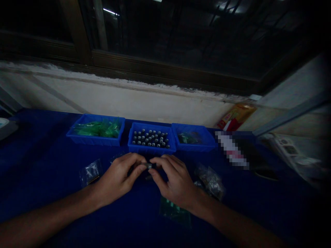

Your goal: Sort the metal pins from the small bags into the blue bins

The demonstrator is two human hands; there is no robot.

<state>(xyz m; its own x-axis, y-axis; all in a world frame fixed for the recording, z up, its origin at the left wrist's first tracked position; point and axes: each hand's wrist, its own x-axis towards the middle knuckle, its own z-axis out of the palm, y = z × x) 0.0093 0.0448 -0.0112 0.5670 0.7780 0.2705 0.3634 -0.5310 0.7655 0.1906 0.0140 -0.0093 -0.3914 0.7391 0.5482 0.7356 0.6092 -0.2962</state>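
Just in front of the middle blue bin (pixel 152 149), on the person's side of it, a small grey piece (pixel 149 165) is held up between the two hands. Its long axis runs sideways, roughly along the bin's front wall; one end is hidden under the left fingertips and the visible, brighter end points toward the right hand. It is too dim and small for me to make out which end is the front. The left hand (pixel 120 177) has thumb and forefinger closed on it in a pinch. The right hand (pixel 177 179) is curled, thumb and forefinger slightly parted about the bright end; I can't tell whether they grip it. The middle bin holds many shiny round-topped parts (pixel 147 140). To its left stands a bin of green bags (pixel 103 129), and right beside it on the other side a third blue bin (pixel 196 147). Nearer the person than the middle bin, the blue table (pixel 121 220) carries a clear packet (pixel 92 172) off to the left, crumpled clear bags (pixel 214 184) to the right, and a green packet (pixel 176 210) partly under the right hand.
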